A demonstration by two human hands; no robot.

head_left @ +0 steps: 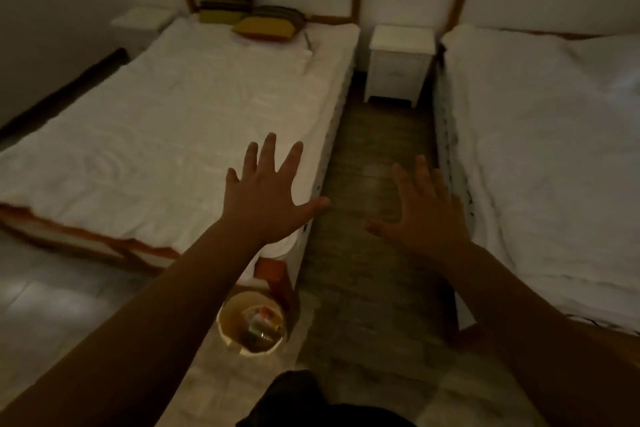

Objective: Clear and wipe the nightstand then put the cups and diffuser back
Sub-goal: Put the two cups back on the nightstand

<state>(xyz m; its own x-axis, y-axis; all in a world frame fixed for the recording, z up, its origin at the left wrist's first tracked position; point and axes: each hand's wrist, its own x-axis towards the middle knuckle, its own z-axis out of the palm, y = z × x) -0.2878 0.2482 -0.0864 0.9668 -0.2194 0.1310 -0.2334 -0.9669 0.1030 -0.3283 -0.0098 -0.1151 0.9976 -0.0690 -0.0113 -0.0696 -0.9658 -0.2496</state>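
Dim room, two beds with an aisle between. The nightstand (401, 62) stands at the far end of that aisle against the wall, straight ahead and well apart from both hands. I see nothing on its top surface from here; cups and diffuser are not in view, though the light is poor.

Left hand (268, 201) hangs out over the corner of the left bed (156, 121), fingers (266, 152) spread wide, holding nothing. Right hand (420, 215) hovers over the aisle floor (377, 156), fingers splayed too, empty. The right hand lines up closer with the nightstand; I judge neither can reach without walking the aisle first.

A small bin (230, 314) sits on the floor by the left bed's foot.
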